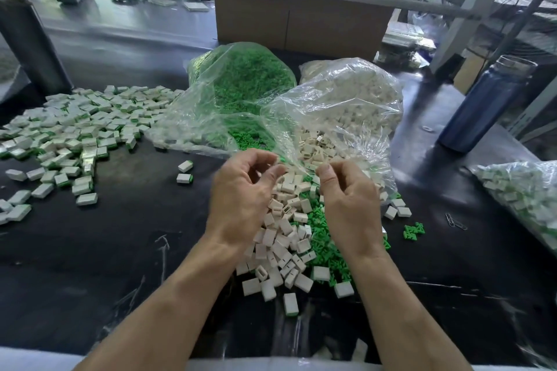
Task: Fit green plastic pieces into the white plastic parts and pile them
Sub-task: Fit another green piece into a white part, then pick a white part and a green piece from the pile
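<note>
A loose heap of white plastic parts (281,238) lay on the dark table (120,250) directly in front of the person, and it spilled out from the mouth of a clear bag (346,105) that held many more of them. Green plastic pieces (324,238) lay mixed along the right edge of this heap, and a small group of them (414,230) sat apart, further to the right. A second clear bag (241,81), full of green pieces, stood just behind and left of the white one, and the two bags touched each other.

Both hands were above the heap, near the open mouth of the white bag. The left hand (241,190) had its fingers loosely curled, with the thumb pointing toward the right hand; whether it held a part between the fingers I could not tell, because the fingertips were blurred. The right hand (346,193) had its fingers curled inward, with thumb and forefinger pressed together at the edge of the plastic film; if something was pinched there, it was too small to see.

On the left side of the table a wide pile of finished pieces (78,126), white with green edges, was spread out. Two more finished pieces (184,172) lay alone between this pile and the hands. At the right edge was another bag of assembled pieces (524,187). A blue bottle (485,105) stood behind it, and a cardboard box (301,18) stood behind the bags.
</note>
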`<state>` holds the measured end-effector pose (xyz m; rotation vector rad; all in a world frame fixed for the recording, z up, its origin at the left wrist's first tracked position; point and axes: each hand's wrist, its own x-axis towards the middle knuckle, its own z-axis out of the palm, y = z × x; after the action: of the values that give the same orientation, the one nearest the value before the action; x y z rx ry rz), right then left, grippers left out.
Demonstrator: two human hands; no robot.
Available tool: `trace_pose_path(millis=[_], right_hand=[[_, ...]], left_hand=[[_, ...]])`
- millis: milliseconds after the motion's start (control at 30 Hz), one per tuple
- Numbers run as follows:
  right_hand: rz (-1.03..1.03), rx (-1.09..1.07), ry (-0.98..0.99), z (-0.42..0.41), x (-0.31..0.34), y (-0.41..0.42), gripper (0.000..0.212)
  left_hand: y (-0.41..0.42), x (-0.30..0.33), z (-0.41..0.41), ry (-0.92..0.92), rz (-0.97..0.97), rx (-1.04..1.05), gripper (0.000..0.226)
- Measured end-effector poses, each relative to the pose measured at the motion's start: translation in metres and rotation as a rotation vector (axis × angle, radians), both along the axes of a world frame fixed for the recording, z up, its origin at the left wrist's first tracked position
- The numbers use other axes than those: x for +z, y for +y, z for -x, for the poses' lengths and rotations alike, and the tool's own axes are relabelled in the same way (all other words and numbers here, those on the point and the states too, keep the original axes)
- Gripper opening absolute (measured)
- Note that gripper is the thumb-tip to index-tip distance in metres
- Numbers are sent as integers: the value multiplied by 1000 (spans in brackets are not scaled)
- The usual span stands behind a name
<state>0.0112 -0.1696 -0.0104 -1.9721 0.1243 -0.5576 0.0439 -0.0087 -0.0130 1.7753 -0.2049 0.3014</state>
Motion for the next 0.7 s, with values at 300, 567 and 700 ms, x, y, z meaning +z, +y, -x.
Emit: trace_pose_path(millis=[300,567,700], right_hand=[[288,-94,159,-1,-4,-8,19],[387,-95,202,1,-1,-9,16],[424,-70,205,3,0,-11,16]], left_hand=[[71,-4,-37,175,-690,445,12],[84,-10,-48,197,-866,523,31],[73,-8,-41,165,-760,474,11]])
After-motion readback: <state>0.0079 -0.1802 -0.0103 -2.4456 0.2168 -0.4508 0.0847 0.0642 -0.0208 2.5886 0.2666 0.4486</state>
